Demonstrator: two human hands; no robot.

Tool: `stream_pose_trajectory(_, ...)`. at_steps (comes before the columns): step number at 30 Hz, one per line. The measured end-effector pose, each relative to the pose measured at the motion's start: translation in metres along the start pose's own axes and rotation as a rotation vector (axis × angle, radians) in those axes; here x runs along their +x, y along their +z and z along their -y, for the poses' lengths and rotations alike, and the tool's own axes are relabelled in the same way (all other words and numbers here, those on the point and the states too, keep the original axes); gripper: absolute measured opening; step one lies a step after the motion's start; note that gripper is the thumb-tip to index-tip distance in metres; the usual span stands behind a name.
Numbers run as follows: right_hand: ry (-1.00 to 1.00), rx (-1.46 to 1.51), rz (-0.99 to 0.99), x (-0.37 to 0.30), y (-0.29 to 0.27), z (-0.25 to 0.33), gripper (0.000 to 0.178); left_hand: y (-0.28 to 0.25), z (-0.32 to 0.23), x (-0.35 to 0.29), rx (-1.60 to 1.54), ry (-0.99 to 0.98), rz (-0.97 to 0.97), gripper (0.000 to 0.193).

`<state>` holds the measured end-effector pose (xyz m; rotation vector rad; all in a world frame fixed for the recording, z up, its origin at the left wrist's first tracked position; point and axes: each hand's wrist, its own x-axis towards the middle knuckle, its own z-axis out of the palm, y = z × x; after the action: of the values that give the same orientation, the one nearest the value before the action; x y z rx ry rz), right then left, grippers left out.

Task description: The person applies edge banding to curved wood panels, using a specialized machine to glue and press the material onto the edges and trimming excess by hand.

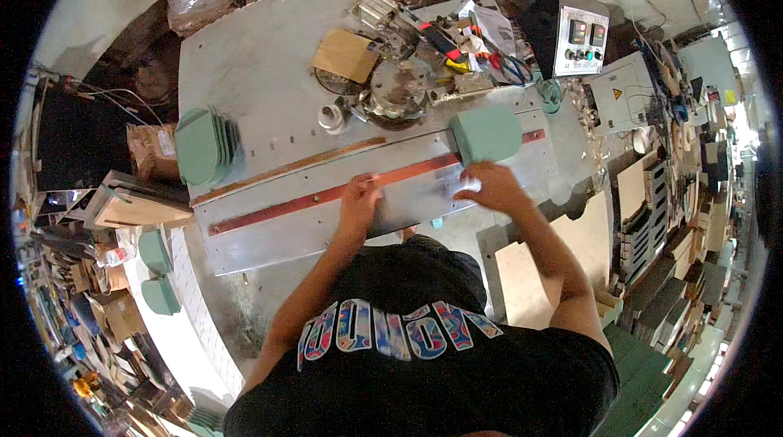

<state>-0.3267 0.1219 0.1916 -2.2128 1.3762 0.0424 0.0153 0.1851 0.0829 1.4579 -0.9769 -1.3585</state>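
Note:
A rounded pale-green piece [489, 134] lies at the right end of a long red strip [326, 196], which is set in a grey metal plate [277, 243]. My right hand [496, 186] is at the near edge of the green piece, thumb and fingers apart; I cannot tell whether it touches. Further left, my left hand [359, 199] is over the red strip with its fingers curled together. Whatever those fingers hold, if anything, is too small to make out. A whitish blur shows between the two hands on the plate.
Several similar green pieces [202, 146] stand at the table's left. Behind the strip lie a brown bar [285, 172], a white roll [331, 118], metal machine parts [398, 88] and tools. A control box [581, 36] is at the back right; green pieces [160, 296] lie at lower left.

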Motion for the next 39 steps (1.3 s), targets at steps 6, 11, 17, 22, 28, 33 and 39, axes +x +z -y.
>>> stream_pose_trajectory(6,-0.141,-0.567,-0.027,0.036,-0.056,-0.093,0.147,0.103,-0.008,0.014,0.104,-0.016,0.322,0.034)
stream_pose_trajectory(11,-0.238,-0.588,0.168,0.068,-0.075,-0.102,0.152,0.135,-0.010,0.001,0.132,0.116,0.275,0.034)
stream_pose_trajectory(17,-0.379,-0.381,0.023,0.045,-0.055,-0.021,0.145,0.096,0.004,-0.021,0.226,0.041,-0.089,0.038)
stream_pose_trajectory(22,-0.458,-0.249,-0.044,0.089,0.050,0.041,0.139,0.038,0.022,-0.014,0.438,0.095,-0.385,0.046)
stream_pose_trajectory(28,-0.313,-0.228,-0.111,0.128,0.097,0.064,0.127,0.002,0.006,0.006,0.793,0.059,-0.198,0.074)
stream_pose_trajectory(33,-0.109,-0.122,-0.348,0.091,0.125,0.049,0.120,-0.010,-0.015,0.010,0.935,0.055,0.006,0.106)
stream_pose_trajectory(39,0.108,-0.031,-0.389,0.075,0.146,0.062,0.117,-0.018,-0.010,0.026,1.056,0.107,0.096,0.131)
